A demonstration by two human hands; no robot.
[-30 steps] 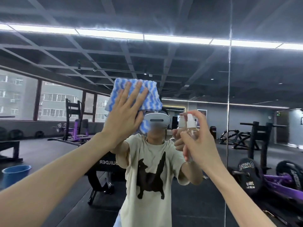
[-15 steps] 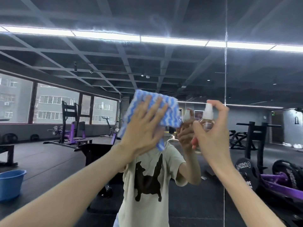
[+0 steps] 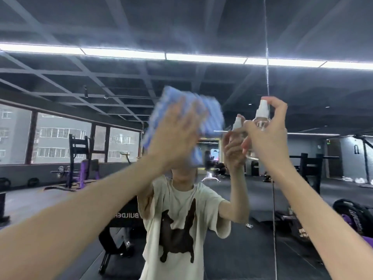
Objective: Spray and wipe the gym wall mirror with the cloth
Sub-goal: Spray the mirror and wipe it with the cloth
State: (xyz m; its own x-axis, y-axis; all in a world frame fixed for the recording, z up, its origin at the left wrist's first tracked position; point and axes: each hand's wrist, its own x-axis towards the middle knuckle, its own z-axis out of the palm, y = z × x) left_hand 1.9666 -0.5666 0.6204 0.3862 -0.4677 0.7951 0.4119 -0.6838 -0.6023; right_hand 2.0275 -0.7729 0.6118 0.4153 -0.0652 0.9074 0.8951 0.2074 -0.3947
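The wall mirror (image 3: 101, 81) fills the view and reflects the gym and me. My left hand (image 3: 177, 136) presses a blue and white striped cloth (image 3: 212, 112) flat against the glass with straight fingers; both are motion-blurred. To its right my right hand (image 3: 266, 136) grips a small clear spray bottle (image 3: 262, 118) with a white nozzle, the index finger curled over the top. The bottle's reflection shows just left of it.
A vertical seam (image 3: 267, 63) between mirror panels runs just right of the bottle. Reflected in the glass are squat racks (image 3: 77, 158), purple benches, weight plates (image 3: 351, 215) at lower right and windows at left.
My left hand slid the cloth right and then upward across the glass. My right hand raised the bottle higher. The view tilted up, so the blue bucket left the frame.
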